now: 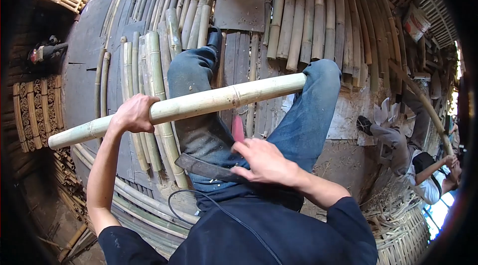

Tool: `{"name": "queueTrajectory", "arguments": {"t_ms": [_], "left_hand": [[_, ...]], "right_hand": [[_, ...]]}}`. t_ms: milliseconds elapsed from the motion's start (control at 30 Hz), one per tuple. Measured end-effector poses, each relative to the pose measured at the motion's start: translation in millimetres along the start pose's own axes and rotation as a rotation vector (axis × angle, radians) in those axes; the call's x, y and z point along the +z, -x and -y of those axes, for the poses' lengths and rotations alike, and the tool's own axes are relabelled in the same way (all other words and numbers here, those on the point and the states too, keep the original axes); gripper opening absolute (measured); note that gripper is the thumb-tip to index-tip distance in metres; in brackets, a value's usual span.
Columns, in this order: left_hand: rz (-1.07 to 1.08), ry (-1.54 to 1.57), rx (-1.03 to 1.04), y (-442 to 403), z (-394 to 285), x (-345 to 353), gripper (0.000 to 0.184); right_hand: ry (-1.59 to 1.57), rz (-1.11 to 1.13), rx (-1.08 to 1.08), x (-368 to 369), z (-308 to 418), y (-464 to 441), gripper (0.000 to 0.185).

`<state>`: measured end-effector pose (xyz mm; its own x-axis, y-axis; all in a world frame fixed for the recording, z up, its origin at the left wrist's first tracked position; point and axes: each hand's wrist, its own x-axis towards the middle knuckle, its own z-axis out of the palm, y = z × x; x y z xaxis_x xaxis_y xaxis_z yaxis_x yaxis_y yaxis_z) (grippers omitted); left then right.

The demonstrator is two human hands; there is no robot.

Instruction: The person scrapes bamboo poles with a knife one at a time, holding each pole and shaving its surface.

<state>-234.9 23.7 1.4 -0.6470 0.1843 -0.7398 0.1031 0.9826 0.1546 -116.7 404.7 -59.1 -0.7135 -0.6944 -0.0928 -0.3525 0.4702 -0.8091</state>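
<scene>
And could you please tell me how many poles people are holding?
2: one long pole in the wearer's left hand, reaching the right knee, and a second pole in the co-worker's hands at right. Others may be hidden.

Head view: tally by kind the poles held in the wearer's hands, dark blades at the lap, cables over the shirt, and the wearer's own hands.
Bamboo pole: 1
Dark blade: 1
Black cable: 1
Hands: 2 (left hand, right hand)
Total: 5

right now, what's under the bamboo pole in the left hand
Beneath the bamboo pole pass the left trouser leg, cut bamboo lengths and dark boards. The stretches directly covered are hidden, so contact with the leg can't be told.
</scene>
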Motion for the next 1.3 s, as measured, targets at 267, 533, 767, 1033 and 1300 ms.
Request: {"name": "queueTrajectory", "arguments": {"t_ms": [267,533,767,1033,1300], "left_hand": [[0.023,0.013,-0.024,0,-7,-5,0.060],[-0.005,0.013,0.027,2,-6,-3,0.046],[-0.016,-0.004,0.029,0,-2,-1,0.054],[-0.027,-0.015,0.026,-1,-1,0,0.056],[-0.001,-0.007,-0.010,-1,-3,-1,0.056]], "right_hand": [[-0.271,0.398,0.154,41,-2,10,0.043],[-1.828,-0.274,0.036,-35,3,-18,0.023],[-2.341,-0.044,-0.089,-68,19,-15,0.043],[-2.398,-0.047,-0.039,-71,28,-11,0.057],[-2.375,-0.088,-0.012,-71,30,-11,0.052]]}}
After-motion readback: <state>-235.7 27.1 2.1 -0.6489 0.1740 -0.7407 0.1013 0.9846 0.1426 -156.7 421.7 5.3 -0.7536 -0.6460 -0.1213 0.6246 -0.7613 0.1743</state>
